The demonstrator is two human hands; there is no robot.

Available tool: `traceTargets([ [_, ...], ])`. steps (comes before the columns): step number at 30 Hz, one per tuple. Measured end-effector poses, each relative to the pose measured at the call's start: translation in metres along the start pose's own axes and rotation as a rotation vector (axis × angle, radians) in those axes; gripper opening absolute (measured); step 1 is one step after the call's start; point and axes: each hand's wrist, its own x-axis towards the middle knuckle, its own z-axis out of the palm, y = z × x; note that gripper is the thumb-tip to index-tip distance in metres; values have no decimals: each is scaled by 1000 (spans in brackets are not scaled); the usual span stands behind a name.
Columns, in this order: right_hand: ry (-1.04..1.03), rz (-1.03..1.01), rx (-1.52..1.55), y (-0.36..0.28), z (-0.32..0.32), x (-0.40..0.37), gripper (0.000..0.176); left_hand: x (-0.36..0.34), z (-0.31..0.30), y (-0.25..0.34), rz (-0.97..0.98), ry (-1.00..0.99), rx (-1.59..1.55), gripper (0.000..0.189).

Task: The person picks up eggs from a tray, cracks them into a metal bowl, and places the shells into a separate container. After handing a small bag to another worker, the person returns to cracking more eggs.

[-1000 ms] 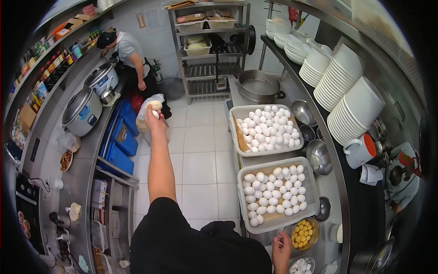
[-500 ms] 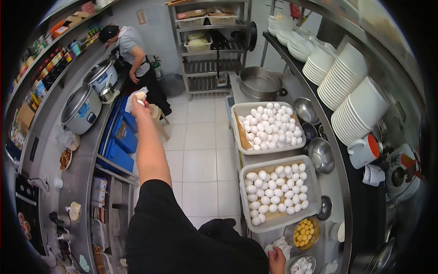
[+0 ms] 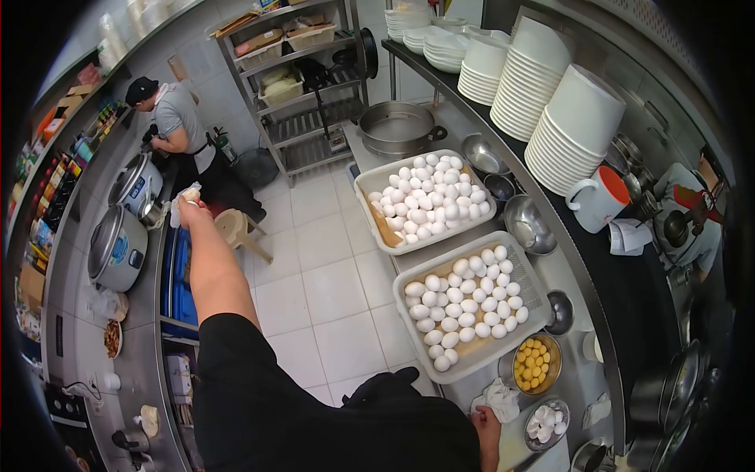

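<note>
My left hand [image 3: 191, 211] is stretched out over the left counter's edge, closed around a crumpled white wrapper [image 3: 182, 198] with something pale in it. Low on the right side, my right hand [image 3: 486, 425] rests by a white cloth [image 3: 499, 400] on the counter; its fingers are too small and partly hidden to read. Beside the cloth stand a metal bowl of yolks [image 3: 532, 363] and a bowl of eggshells [image 3: 546, 422]. Two plastic crates, a nearer one [image 3: 473, 361] and a farther one [image 3: 440, 245], hold several white eggs.
A co-worker [image 3: 179, 130] stands at the left counter beyond two rice cookers [image 3: 118, 245]. A stool [image 3: 233, 228] stands on the tiled floor. Stacked white bowls [image 3: 568, 134] and an orange-lined mug [image 3: 599, 198] occupy the right shelf. A metal rack [image 3: 303, 126] is at the back.
The view has turned rightward, with the scene shifted left. The co-worker is more upright, with arms at the counter. My left hand still holds the wrapper.
</note>
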Motion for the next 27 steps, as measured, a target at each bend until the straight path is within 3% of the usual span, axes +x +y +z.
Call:
traceTargets([
  [6,264,-85,-129,22,21,3,13,-3,8,-12,48,53,11,43],
  [10,372,-121,-238,24,33,0,13,10,11,-21,54,70,-10,44],
  [25,358,-197,-313,32,31,1,19,28,23,-27,118,34,-136,44],
  [27,184,-86,-425,45,28,4,39,36,26,-29,123,51,-148,46],
])
